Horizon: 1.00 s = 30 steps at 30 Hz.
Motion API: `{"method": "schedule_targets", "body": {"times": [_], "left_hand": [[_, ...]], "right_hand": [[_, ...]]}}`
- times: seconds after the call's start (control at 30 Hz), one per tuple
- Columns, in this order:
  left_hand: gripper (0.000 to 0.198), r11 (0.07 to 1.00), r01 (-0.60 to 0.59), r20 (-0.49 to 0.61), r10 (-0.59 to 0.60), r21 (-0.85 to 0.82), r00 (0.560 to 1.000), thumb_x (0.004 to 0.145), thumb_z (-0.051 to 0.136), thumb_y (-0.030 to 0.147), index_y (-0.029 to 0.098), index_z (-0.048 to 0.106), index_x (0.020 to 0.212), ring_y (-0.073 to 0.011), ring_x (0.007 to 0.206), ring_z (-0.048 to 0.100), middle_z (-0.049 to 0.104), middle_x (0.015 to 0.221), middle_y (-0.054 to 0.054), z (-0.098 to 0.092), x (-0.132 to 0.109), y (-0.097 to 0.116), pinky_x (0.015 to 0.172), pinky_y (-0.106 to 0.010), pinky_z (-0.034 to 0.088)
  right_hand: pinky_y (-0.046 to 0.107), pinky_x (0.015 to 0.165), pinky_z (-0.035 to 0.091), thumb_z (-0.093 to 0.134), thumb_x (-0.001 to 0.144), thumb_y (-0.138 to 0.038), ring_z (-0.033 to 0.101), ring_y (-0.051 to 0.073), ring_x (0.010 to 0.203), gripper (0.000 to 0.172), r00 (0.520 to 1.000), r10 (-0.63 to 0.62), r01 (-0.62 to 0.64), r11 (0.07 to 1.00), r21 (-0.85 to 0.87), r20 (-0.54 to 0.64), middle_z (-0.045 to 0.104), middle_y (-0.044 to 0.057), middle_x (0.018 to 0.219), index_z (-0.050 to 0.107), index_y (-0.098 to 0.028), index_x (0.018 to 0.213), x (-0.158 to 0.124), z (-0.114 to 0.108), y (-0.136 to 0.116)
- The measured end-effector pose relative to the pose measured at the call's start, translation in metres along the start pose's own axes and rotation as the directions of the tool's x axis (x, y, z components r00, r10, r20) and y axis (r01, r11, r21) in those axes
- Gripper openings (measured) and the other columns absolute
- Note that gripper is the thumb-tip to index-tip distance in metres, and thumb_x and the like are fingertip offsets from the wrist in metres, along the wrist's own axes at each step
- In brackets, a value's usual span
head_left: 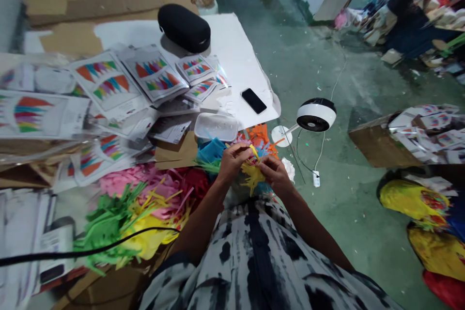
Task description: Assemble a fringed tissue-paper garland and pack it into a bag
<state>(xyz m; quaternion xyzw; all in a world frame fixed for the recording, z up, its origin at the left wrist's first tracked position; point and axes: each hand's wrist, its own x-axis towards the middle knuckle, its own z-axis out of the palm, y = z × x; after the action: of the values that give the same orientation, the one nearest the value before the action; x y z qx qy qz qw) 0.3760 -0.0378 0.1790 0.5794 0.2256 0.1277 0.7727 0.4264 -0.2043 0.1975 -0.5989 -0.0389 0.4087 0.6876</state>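
Note:
My left hand (234, 159) and my right hand (273, 172) are close together in front of my body, both with fingers closed on a yellow paper tassel (253, 177). Its top makes a narrow twisted strip between my fingertips, and its fringe hangs below. Just beyond my hands lie orange tassel paper (258, 134) and blue tassel paper (211, 150). A clear plastic tub (216, 127) sits on the table past my left hand. Left of my left forearm are heaps of green fringed paper (109, 225), yellow fringed paper (148, 232) and pink fringed paper (127, 179).
Packets with printed tassel pictures (154, 75) cover the table's left. A black case (184, 28) and a phone (253, 100) lie on its white top (232, 43). A fan (316, 115) stands right, its cord on the floor. Boxes of packets (374, 143) and yellow bags (410, 198) are further right.

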Motion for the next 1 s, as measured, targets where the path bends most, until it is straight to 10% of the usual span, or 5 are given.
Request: {"method": "schedule_targets", "body": {"times": [0.6,0.77,1.0], "left_hand": [[0.026,0.964,-0.167,-0.014,0.174,0.207,0.985,0.082,0.079,0.047,0.022,0.077,0.084,-0.0228,0.092,0.066,0.073,0.091,-0.004,0.006,0.000,0.009,0.091,-0.035,0.050],[0.032,0.995,-0.100,0.089,0.097,0.020,0.991,0.086,0.076,0.052,0.021,0.079,0.082,-0.0231,0.092,0.066,0.074,0.095,-0.006,-0.001,0.004,0.008,0.085,-0.035,0.053],[0.039,0.999,-0.049,0.312,0.045,0.007,0.949,0.092,0.070,0.055,0.019,0.082,0.086,-0.0241,0.089,0.067,0.075,0.095,-0.009,-0.003,0.004,0.016,0.082,-0.036,0.055]], "right_hand": [[0.028,0.072,0.050,0.078,0.087,-0.046,0.062,0.016,0.081,0.026,0.950,-0.311,0.298,0.906,-0.301,0.006,0.066,0.002,0.092,0.068,-0.023,0.084,0.004,0.003,-0.001],[0.024,0.054,0.042,0.083,0.081,-0.050,0.053,0.010,0.066,0.034,0.985,-0.162,0.168,0.976,-0.139,0.050,0.070,0.004,0.111,0.064,-0.022,0.078,0.002,-0.005,-0.009],[0.022,0.044,0.023,0.086,0.076,-0.055,0.030,0.006,0.049,0.042,0.989,0.029,-0.031,0.999,0.014,0.142,0.059,-0.003,0.073,0.061,-0.022,0.079,0.000,-0.010,-0.008]]}}
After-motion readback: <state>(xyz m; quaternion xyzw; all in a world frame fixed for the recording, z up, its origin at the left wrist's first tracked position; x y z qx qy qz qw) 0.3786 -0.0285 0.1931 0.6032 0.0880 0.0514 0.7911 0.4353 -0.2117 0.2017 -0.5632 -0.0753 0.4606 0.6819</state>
